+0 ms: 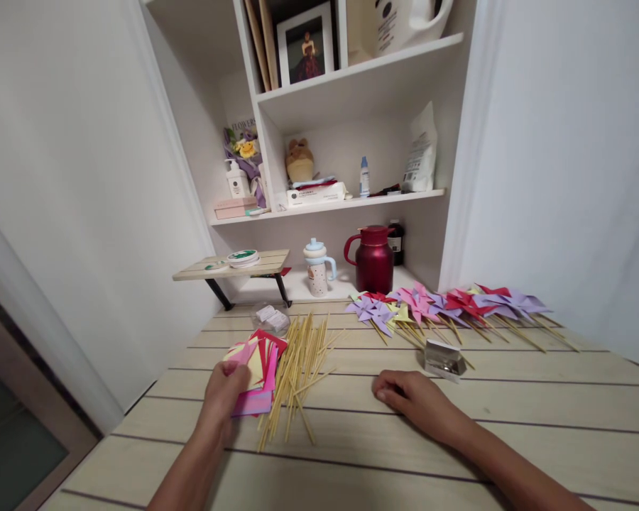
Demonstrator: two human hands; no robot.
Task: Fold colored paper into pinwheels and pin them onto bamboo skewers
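My left hand (224, 389) rests on a stack of coloured paper squares (260, 365), red, pink, yellow and purple, its fingers on the top sheets. A loose pile of thin wooden sticks (298, 372) lies just right of the paper. My right hand (412, 397) lies on the wooden table (537, 397), fingers curled, holding nothing. A small shiny metal box (444, 360) sits just beyond it. A row of finished paper pinwheels on sticks (447, 305) lies along the far right of the table.
A small clear packet (273, 317) lies behind the paper. A red jug (373, 259), a spouted cup (318, 268) and a low wooden stand (234, 266) stand at the back under white shelves (346, 202) holding bottles, boxes and a framed picture.
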